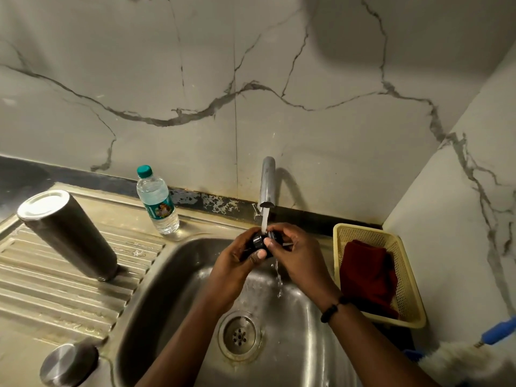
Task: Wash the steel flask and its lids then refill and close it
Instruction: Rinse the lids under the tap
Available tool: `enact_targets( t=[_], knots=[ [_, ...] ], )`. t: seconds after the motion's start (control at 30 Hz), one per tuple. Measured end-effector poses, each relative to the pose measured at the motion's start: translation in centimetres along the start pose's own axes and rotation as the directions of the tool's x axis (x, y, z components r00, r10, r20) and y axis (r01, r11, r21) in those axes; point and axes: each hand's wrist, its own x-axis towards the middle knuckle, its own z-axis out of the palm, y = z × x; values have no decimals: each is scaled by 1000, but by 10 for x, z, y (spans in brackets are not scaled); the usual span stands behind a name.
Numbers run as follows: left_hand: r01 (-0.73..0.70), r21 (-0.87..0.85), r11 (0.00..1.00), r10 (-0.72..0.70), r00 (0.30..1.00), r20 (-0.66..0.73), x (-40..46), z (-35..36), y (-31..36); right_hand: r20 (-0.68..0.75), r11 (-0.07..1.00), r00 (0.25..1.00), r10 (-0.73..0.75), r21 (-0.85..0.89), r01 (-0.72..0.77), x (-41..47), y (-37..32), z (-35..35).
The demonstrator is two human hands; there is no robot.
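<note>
The steel flask stands upside down on the ribbed drainboard at the left. Its steel outer lid lies on the sink's front left corner. Over the basin, my left hand grips the small black inner lid from the left, thumb across its front. My right hand pinches the same lid from the right. Both hold it under the running stream from the tap. Water falls past the lid into the sink.
A clear plastic water bottle with a green cap stands behind the drainboard. A yellow basket holding a red cloth sits right of the basin. A bottle brush with a blue handle lies at the lower right. Marble walls close the back and right.
</note>
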Motion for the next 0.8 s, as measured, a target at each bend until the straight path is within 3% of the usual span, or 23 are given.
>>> enact_targets(
  t=[0.2,0.3,0.37,0.47,0.63,0.73,0.8],
  knots=[
    [-41,36,999,44,993,-108,1,3,5,-59,996,995,84,13,-83,4,-7,13],
    [-26,-155,988,-8,977,-213,-1,5,7,-10,965,983,183,195,-178,1,-8,19],
    [5,-361,933,-108,958,-266,-1,10,7,37,958,984,176,223,-180,-2,-5,24],
    [85,-554,828,-246,943,-223,-1,12,5,66,971,986,155,171,-164,-6,-1,25],
    [150,-560,815,-287,943,-166,1,14,7,74,964,988,132,221,-145,-10,3,22],
    [133,-591,795,-279,946,-162,3,13,7,132,907,965,225,334,-257,-12,0,23],
    [143,-532,835,-254,957,-142,4,13,9,189,877,948,256,368,-310,-13,-2,21]
  ],
)
